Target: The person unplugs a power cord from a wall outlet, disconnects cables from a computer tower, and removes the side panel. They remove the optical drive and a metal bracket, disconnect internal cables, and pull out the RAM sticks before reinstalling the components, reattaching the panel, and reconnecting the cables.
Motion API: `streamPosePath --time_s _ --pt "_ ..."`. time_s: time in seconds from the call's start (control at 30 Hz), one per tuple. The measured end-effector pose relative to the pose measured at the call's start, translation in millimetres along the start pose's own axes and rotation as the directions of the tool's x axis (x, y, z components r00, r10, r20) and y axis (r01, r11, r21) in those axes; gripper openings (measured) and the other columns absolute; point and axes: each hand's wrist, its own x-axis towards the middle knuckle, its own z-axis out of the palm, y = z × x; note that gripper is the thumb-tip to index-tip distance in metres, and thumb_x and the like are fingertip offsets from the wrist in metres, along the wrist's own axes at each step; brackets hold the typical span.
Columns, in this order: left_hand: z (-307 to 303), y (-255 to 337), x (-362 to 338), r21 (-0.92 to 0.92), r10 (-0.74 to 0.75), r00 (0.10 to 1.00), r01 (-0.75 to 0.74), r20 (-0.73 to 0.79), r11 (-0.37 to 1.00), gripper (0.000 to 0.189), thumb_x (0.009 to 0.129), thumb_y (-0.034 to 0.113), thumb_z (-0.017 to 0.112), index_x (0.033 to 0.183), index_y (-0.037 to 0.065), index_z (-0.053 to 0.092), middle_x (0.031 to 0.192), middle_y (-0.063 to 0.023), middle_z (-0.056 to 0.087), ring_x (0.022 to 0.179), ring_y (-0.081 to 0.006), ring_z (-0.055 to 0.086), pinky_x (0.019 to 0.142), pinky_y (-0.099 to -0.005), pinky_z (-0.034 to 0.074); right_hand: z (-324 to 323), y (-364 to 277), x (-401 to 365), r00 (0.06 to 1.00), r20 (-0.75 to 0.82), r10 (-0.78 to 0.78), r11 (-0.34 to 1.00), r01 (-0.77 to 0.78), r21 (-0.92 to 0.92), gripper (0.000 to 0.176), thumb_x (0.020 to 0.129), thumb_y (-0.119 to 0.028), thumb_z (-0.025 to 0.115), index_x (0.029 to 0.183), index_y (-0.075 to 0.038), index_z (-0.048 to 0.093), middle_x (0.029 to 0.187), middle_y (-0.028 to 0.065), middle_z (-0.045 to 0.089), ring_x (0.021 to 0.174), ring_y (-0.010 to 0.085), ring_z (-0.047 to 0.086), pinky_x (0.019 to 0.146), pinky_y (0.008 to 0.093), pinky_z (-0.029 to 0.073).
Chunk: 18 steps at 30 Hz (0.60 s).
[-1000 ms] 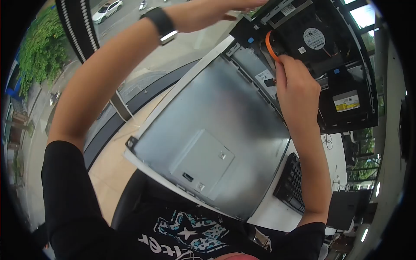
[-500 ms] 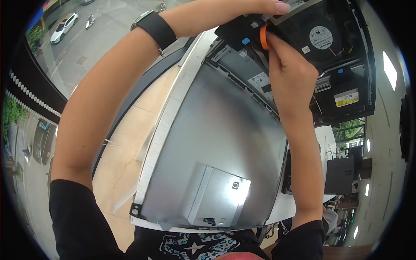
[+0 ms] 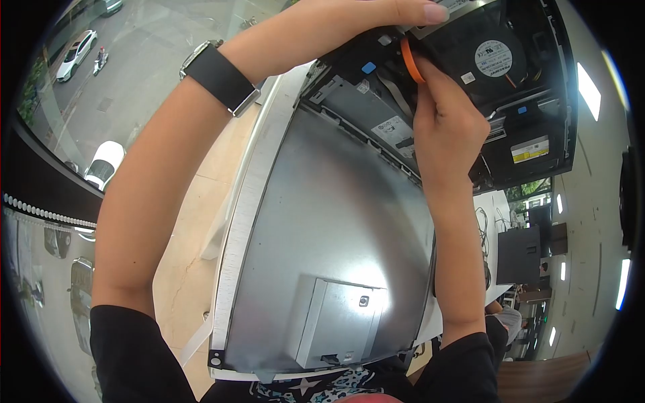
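An opened computer case stands in front of me, with a grey metal panel (image 3: 329, 221) nearest my body and a black interior holding a round-labelled fan (image 3: 492, 58) at the top. My right hand (image 3: 447, 117) pinches an orange strip (image 3: 411, 62) inside the case. At the top edge, my left hand (image 3: 410, 12) reaches over the case beside a metal part; only its thumb shows and the other fingers are out of frame. Near the strip are a blue tab (image 3: 368, 68) and a labelled metal drive cage (image 3: 376, 114).
White table surface (image 3: 500, 208) with cables lies to the right, and a black box (image 3: 519, 257) stands on it. A person (image 3: 512, 322) sits beyond at the lower right. A window with a street view is on the left.
The view has shifted a little, so the case appears lower and further left. The orange strip is tilted more in my right hand. My left hand stays at the top edge.
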Motion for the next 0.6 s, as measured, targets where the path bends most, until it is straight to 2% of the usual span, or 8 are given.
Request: streamPosePath --time_s 0.13,0.2,0.33,0.4,0.6 --pt "-2.5 1.3 -1.4 0.031 -0.011 1.0 0.011 0.01 0.999 0.097 0.082 0.071 0.072 0.129 -0.012 0.055 0.111 -0.0144 0.065 0.102 -0.0169 0.063 0.086 -0.0241 0.05 3.9 -1.9 0.6 1.0 -0.015 0.018 1.0 -0.018 0.016 0.028 0.086 0.0 0.07 0.111 -0.011 0.076 0.094 0.0061 0.077 0.078 0.0224 0.075 0.064 0.0306 0.057" --pt "-0.5 0.2 -2.8 -0.015 -0.015 1.0 0.015 -0.007 1.0 0.097 0.081 0.071 0.073 0.128 -0.013 0.056 0.107 -0.0131 0.064 0.098 -0.0164 0.062 0.083 -0.0235 0.049 6.7 -1.6 0.3 0.999 -0.024 0.038 0.999 -0.037 0.038 0.029 0.087 0.0 0.069 0.112 -0.011 0.076 0.094 0.0071 0.077 0.078 0.0235 0.075 0.065 0.031 0.057" --pt "-3.1 -0.8 -0.5 0.004 -0.009 1.0 0.009 0.001 1.0 0.096 0.081 0.071 0.073 0.125 -0.013 0.057 0.102 -0.0102 0.062 0.092 -0.0149 0.06 0.078 -0.0227 0.047 7.5 -1.7 0.6 0.999 -0.041 0.035 0.998 -0.033 0.049 0.029 0.086 0.0 0.069 0.112 -0.011 0.076 0.093 0.0078 0.077 0.077 0.0246 0.075 0.065 0.0315 0.057" --pt "-3.6 -0.9 0.1 0.015 -0.01 1.0 0.01 0.006 1.0 0.094 0.081 0.071 0.074 0.122 -0.012 0.058 0.097 -0.0078 0.059 0.087 -0.0134 0.057 0.074 -0.0221 0.045 4.5 -5.0 2.0 0.996 0.022 0.081 0.995 -0.083 0.059 0.029 0.089 0.003 0.066 0.114 -0.006 0.077 0.099 0.0133 0.078 0.081 0.0217 0.077 0.073 0.0303 0.057" --pt "-7.5 -4.5 2.9 0.034 -0.01 1.0 0.009 0.016 0.999 0.091 0.081 0.07 0.074 0.119 -0.01 0.059 0.095 -0.0065 0.059 0.085 -0.0127 0.056 0.071 -0.0216 0.044 6.5 -5.6 2.9 0.996 0.021 0.088 0.993 -0.089 0.073 0.03 0.089 0.004 0.065 0.115 -0.005 0.076 0.098 0.0132 0.078 0.081 0.0214 0.077 0.073 0.03 0.057"
